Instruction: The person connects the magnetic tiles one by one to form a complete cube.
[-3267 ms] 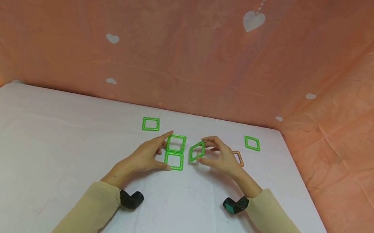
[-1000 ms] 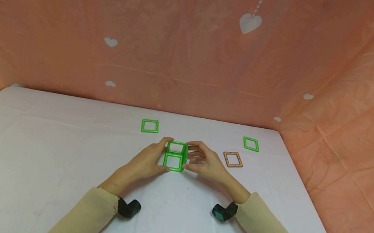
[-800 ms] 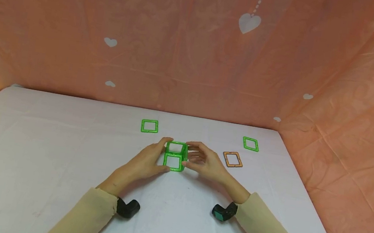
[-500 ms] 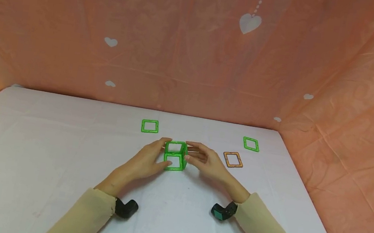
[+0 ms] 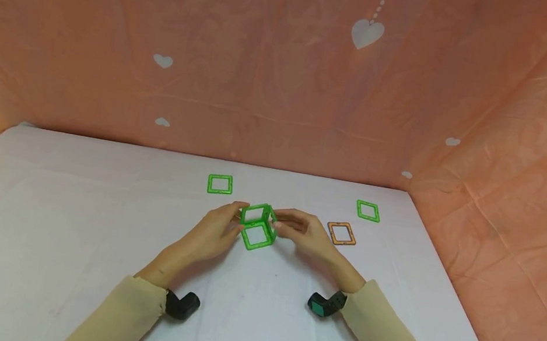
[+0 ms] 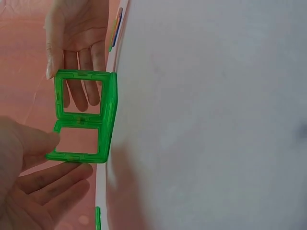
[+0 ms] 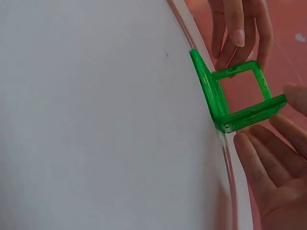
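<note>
Three green square magnetic tiles meet edge to edge as an open corner point(image 5: 255, 225), tilted between both hands near the middle of the table. On its left side, the left hand point(image 5: 213, 231) pinches one tile between thumb and fingers; the left wrist view shows the thumb over the tile frame point(image 6: 79, 120). From the other side, the right hand point(image 5: 308, 236) holds the right-hand tile. Its thumb lies on one face and its fingers behind in the right wrist view, at the tile's edge point(image 7: 249, 115). Part of the far tile is hidden by the left fingers.
A loose green tile point(image 5: 219, 191) lies flat behind the left hand. To the back right lie another green tile point(image 5: 369, 218) and an orange tile point(image 5: 343, 242). The white table point(image 5: 59, 221) ends at a pink cloth wall point(image 5: 266, 75).
The right hand's separate tile has joined the other two at an angle. In the last half second the joined tiles have turned counterclockwise, and the left thumb has slid back from the near tile.
</note>
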The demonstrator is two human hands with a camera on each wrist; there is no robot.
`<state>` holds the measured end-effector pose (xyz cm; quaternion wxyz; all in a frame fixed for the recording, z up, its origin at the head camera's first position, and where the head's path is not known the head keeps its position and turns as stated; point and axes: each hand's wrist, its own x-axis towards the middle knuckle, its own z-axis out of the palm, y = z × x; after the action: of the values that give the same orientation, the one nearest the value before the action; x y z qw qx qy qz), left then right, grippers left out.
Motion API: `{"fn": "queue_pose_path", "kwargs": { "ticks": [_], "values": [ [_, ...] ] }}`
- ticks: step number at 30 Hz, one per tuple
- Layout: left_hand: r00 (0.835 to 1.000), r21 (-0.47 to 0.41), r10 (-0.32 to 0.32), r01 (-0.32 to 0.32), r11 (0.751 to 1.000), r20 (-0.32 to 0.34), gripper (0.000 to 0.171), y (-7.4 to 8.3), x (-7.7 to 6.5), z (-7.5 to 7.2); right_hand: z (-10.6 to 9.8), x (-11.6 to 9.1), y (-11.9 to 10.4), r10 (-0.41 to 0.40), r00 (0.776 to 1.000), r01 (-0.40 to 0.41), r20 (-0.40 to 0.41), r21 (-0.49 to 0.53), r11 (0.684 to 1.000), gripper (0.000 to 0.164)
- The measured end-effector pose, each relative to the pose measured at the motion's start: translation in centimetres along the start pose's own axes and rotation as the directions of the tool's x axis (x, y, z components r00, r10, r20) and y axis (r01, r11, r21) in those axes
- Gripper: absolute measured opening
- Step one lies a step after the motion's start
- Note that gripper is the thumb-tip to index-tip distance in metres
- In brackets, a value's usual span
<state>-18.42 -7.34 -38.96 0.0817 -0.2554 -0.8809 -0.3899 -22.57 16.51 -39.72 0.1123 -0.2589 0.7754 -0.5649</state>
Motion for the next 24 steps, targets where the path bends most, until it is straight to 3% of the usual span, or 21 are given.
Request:
{"fn": "queue_pose_path", "kwargs": {
  "ticks": [13, 24],
  "values": [
    [0.999, 0.006, 0.024, -0.023, 1.0, -0.048, 0.031, -0.07, 0.03, 0.07, -0.48, 0.24, 0.22, -0.043, 0.999, 0.042, -0.014, -0.071, 0.997, 0.029],
    [0.997, -0.015, 0.021, -0.022, 1.0, -0.068, 0.027, -0.05, 0.11, 0.05, -0.5, 0.38, -0.28, -0.031, 0.998, 0.025, -0.047, -0.115, 0.993, 0.027]
  ]
}}
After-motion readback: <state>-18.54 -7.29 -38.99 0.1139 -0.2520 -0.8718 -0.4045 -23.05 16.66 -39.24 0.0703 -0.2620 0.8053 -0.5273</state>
